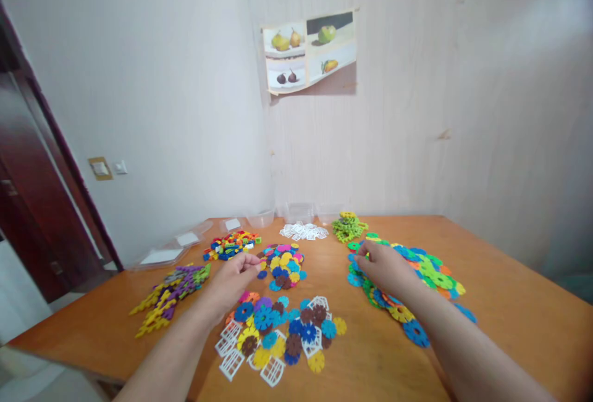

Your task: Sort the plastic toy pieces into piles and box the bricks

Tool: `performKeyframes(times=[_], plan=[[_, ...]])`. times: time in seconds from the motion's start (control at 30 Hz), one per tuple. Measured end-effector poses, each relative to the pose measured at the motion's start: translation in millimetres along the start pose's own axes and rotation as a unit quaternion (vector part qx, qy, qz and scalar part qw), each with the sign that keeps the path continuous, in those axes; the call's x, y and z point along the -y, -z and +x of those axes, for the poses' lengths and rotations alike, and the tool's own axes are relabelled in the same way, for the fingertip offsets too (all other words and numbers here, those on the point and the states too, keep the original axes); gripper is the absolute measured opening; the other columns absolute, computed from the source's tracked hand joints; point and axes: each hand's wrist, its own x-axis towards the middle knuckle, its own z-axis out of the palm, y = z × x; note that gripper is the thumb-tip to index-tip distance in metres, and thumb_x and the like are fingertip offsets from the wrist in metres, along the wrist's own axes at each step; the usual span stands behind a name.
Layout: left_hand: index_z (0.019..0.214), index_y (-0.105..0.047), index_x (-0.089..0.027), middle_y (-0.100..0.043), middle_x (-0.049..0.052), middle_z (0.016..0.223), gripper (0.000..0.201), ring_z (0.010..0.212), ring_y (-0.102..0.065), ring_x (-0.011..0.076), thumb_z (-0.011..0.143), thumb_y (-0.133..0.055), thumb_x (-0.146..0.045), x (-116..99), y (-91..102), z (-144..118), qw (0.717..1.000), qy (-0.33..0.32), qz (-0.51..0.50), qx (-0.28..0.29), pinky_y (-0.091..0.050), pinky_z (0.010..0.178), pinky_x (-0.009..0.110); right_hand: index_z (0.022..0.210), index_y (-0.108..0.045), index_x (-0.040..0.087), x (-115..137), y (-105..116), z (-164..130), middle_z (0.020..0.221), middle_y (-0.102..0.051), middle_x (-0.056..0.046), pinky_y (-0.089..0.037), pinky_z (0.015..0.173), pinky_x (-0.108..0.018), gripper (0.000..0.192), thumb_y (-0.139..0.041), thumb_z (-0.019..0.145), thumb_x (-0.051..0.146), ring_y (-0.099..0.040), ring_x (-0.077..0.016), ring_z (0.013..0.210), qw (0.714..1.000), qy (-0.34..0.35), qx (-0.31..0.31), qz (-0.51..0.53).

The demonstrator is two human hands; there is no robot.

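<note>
My left hand (236, 281) is closed in a pinch at the left edge of a pile of small flower-shaped discs (282, 261); whatever lies between its fingertips is too small to make out. My right hand (384, 266) reaches over the left part of a heap of larger notched discs (435, 272), its fingers curled together and their tips partly hidden. Between my forearms lies a mixed pile of flower discs (263, 317) in blue, brown, yellow and orange, with white lattice window pieces (231, 365) among them.
On the wooden table (380, 371) are purple and yellow interlocking pieces (171, 294), small coloured bricks (231, 244), white frame pieces (303, 231) and green interlocking pieces (348, 228). Clear plastic containers (299, 212) line the wall, with flat lids (162, 256) at left.
</note>
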Motion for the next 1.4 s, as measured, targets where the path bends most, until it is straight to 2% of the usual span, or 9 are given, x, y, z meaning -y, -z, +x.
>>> performKeyframes(times=[0.2,0.33,0.53,0.7,0.87,1.0,1.17,1.3,1.4], plan=[[0.092,-0.065,-0.016,-0.068,0.004,0.086,0.03,0.081,-0.061,0.0201,0.072,-0.065,-0.039,36,12.9,4,0.999,0.005,0.039,0.016,-0.046,0.071,0.029,0.088,-0.066,0.021,18,-26,-14,0.089,-0.073,-0.007,-0.03,0.061,-0.026,0.016,-0.051,0.087,0.027,-0.064,-0.02,0.082,0.995,0.08,0.058,-0.025],[0.087,-0.065,-0.017,-0.069,0.004,0.082,0.023,0.078,-0.063,0.0208,0.065,-0.063,-0.025,66,20.8,9,0.992,0.035,0.094,0.072,-0.047,0.071,0.03,0.088,-0.067,0.022,27,-34,-23,0.087,-0.074,-0.007,-0.03,0.06,-0.026,0.019,-0.048,0.089,0.028,-0.065,-0.0203,0.08,0.991,0.106,0.074,-0.042],[0.085,-0.067,-0.018,-0.07,0.004,0.087,0.022,0.084,-0.063,0.0206,0.065,-0.057,-0.017,87,29.7,15,0.978,-0.021,0.164,0.127,-0.046,0.075,0.029,0.089,-0.067,0.022,29,-36,-26,0.088,-0.075,-0.006,-0.028,0.058,-0.026,0.02,-0.049,0.089,0.031,-0.066,-0.0205,0.08,0.986,0.128,0.096,-0.043],[0.085,-0.064,-0.018,-0.067,0.002,0.081,0.019,0.077,-0.06,0.0183,0.067,-0.059,-0.019,89,28.5,19,0.978,-0.02,0.167,0.122,-0.044,0.069,0.027,0.088,-0.067,0.022,28,-37,-26,0.088,-0.075,-0.006,-0.029,0.059,-0.026,0.02,-0.049,0.089,0.032,-0.066,-0.0206,0.08,0.986,0.127,0.101,-0.044],[0.083,-0.059,-0.018,-0.061,-0.002,0.072,0.02,0.069,-0.055,0.015,0.064,-0.062,-0.02,87,27.7,20,0.986,0.033,0.121,0.113,-0.039,0.06,0.024,0.089,-0.067,0.022,29,-47,-28,0.089,-0.074,-0.006,-0.03,0.06,-0.026,0.02,-0.05,0.089,0.032,-0.066,-0.0203,0.081,0.984,0.133,0.114,-0.022],[0.081,-0.06,-0.017,-0.062,-0.002,0.07,0.019,0.068,-0.054,0.0142,0.066,-0.067,-0.027,71,28.2,22,0.99,0.068,0.079,0.094,-0.037,0.062,0.024,0.09,-0.068,0.022,30,-52,-27,0.089,-0.074,-0.006,-0.031,0.061,-0.026,0.021,-0.051,0.09,0.033,-0.066,-0.0201,0.082,0.985,0.133,0.111,-0.003],[0.075,-0.061,-0.017,-0.061,-0.002,0.065,0.023,0.061,-0.051,0.0115,0.059,-0.075,-0.029,49,19.3,34,0.994,0.101,0.003,0.047,-0.037,0.059,0.023,0.091,-0.068,0.022,29,-52,-25,0.089,-0.074,-0.006,-0.031,0.062,-0.025,0.02,-0.051,0.09,0.032,-0.066,-0.0193,0.082,0.984,0.136,0.114,0.008],[0.082,-0.065,-0.017,-0.066,0.002,0.077,0.029,0.069,-0.058,0.013,0.059,-0.075,-0.032,44,8.9,46,0.986,0.137,-0.091,-0.012,-0.042,0.065,0.024,0.091,-0.068,0.021,28,-53,-25,0.088,-0.074,-0.006,-0.031,0.061,-0.025,0.02,-0.051,0.09,0.031,-0.066,-0.0188,0.081,0.984,0.138,0.111,0.014],[0.09,-0.067,-0.017,-0.068,0.004,0.084,0.035,0.075,-0.061,0.015,0.06,-0.074,-0.035,42,5.5,44,0.989,0.123,-0.087,-0.009,-0.045,0.071,0.027,0.09,-0.067,0.022,29,-53,-27,0.086,-0.073,-0.005,-0.031,0.061,-0.025,0.019,-0.051,0.09,0.031,-0.065,-0.0187,0.079,0.984,0.141,0.107,0.014]])
